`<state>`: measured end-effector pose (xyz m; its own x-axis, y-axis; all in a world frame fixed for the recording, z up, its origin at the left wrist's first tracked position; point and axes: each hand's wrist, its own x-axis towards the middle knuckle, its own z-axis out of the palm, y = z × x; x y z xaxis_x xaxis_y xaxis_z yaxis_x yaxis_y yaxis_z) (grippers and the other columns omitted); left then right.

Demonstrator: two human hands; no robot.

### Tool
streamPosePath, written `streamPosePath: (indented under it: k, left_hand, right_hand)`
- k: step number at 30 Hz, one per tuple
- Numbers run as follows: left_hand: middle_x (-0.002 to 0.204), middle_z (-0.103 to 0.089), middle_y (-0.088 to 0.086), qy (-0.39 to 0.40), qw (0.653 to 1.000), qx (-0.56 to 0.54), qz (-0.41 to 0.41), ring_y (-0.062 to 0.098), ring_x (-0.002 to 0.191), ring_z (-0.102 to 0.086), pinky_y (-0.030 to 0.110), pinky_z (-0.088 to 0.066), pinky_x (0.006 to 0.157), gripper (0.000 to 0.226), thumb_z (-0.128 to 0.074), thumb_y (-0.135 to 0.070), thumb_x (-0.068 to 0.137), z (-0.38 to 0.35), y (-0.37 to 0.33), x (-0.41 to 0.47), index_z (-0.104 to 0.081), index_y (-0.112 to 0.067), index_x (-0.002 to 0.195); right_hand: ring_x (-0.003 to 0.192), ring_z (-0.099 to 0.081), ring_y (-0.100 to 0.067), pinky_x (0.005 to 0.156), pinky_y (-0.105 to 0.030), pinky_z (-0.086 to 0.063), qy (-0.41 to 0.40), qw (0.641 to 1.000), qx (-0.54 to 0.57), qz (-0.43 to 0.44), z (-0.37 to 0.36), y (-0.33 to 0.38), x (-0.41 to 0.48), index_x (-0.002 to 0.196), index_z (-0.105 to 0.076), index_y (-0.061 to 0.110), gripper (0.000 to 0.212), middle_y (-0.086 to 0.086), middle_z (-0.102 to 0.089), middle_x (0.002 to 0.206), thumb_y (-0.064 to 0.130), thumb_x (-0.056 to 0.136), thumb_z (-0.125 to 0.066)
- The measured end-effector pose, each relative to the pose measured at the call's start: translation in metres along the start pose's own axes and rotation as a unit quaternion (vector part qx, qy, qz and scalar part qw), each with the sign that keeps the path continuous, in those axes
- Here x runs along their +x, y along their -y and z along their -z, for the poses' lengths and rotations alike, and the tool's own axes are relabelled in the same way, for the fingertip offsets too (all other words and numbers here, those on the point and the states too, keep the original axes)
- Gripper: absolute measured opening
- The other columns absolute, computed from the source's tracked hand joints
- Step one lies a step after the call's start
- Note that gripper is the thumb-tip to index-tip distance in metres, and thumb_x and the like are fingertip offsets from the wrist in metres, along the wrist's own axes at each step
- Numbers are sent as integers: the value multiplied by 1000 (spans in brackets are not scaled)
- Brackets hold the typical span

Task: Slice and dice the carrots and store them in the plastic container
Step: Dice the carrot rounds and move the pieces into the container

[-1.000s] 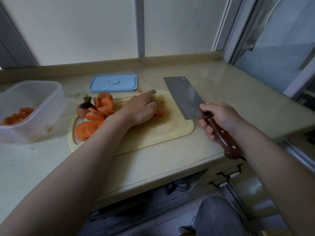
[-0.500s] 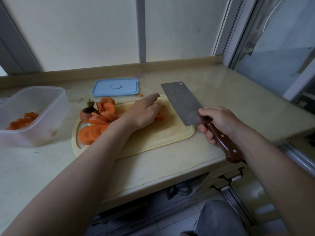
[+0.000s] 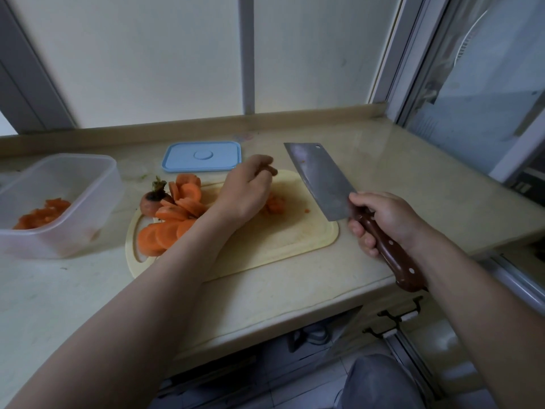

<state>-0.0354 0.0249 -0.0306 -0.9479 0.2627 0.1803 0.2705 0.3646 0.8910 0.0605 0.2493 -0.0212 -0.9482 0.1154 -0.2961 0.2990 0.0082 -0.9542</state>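
A cream cutting board lies on the counter. Round carrot slices are fanned over its left end beside the carrot's stem end. A small heap of cut carrot sits mid-board. My left hand hovers just above that heap, its fingertips pinching what looks like a small carrot piece, which is blurred. My right hand grips the brown handle of a cleaver, whose blade is raised over the board's right end. At far left, the clear plastic container holds some carrot pieces.
A blue lid lies flat behind the board near the window sill. The counter's front edge runs just below the board, with drawer handles underneath. A sliding window frame stands at the right.
My left hand has lifted off the cut carrot and its fingers have curled together. The cleaver stays raised in my right hand, and the camera has tilted up slightly.
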Motion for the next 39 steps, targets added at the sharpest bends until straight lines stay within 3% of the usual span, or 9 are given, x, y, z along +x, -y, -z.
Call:
streamPosePath:
  k: [2,4,7,9,11,16,24,32,39]
  left_hand:
    - [126,-64,10,-19,971,-223,79,22,119,-59,40,-45,108,47,-40,-17,99,-1,-7,3,-42,-7,145]
    - [129,-61,19,12,874,-455,171,33,118,-61,47,-49,103,51,-40,-28,103,-4,-17,3,-34,-6,148]
    - [132,-59,25,106,782,-575,213,41,115,-63,49,-55,89,63,-35,-44,102,-5,-22,-4,-33,0,146]
    - [133,-58,27,152,756,-606,195,42,119,-61,50,-52,97,68,-30,-49,102,-3,-22,-7,-32,3,146]
    - [133,-58,29,153,752,-613,188,44,119,-60,51,-48,103,69,-30,-49,103,1,-23,-6,-29,5,147]
    - [121,-64,32,90,775,-592,200,43,109,-66,47,-57,90,57,-33,-37,105,8,-23,-6,-40,9,138]
    - [116,-68,28,69,842,-484,226,38,105,-69,47,-55,95,47,-35,-32,104,6,-24,-6,-48,3,133]
    - [123,-61,34,168,790,-532,253,43,111,-65,47,-57,91,63,-30,-43,104,0,-28,-8,-33,8,142]
    - [117,-64,35,122,805,-521,258,43,108,-67,44,-57,92,52,-33,-34,105,9,-27,-8,-42,10,132]
  right_hand:
    - [33,-39,-18,34,-22,-34,10,1000,11,0,2,-1,-1,82,-50,12,29,-11,-49,54,26,108,-48]
    - [32,-38,-19,34,-22,-32,27,1000,10,3,2,-1,-3,83,-51,11,29,-12,-49,54,27,108,-48]
    - [33,-39,-19,35,-21,-30,43,999,-17,16,-1,-1,-6,80,-59,12,33,-12,-49,54,27,108,-48]
    - [34,-39,-19,35,-20,-30,36,999,-24,21,-4,-1,-6,68,-62,19,42,-12,-50,55,27,107,-50]
    - [33,-39,-19,35,-19,-31,25,999,-10,19,-5,-1,-6,67,-60,19,43,-12,-51,55,27,108,-50]
    - [33,-40,-18,36,-20,-34,0,999,26,18,-3,-3,-1,79,-52,13,33,-10,-51,54,26,109,-47]
    - [33,-40,-18,35,-21,-35,-4,999,37,27,-3,-4,-2,78,-51,13,34,-11,-50,54,25,109,-47]
    - [34,-41,-19,37,-21,-35,-12,999,5,29,-7,-4,-2,84,-53,13,28,-11,-52,54,26,109,-48]
    - [35,-43,-18,36,-23,-37,-27,999,19,38,-9,-4,0,87,-55,10,28,-10,-53,54,24,109,-46]
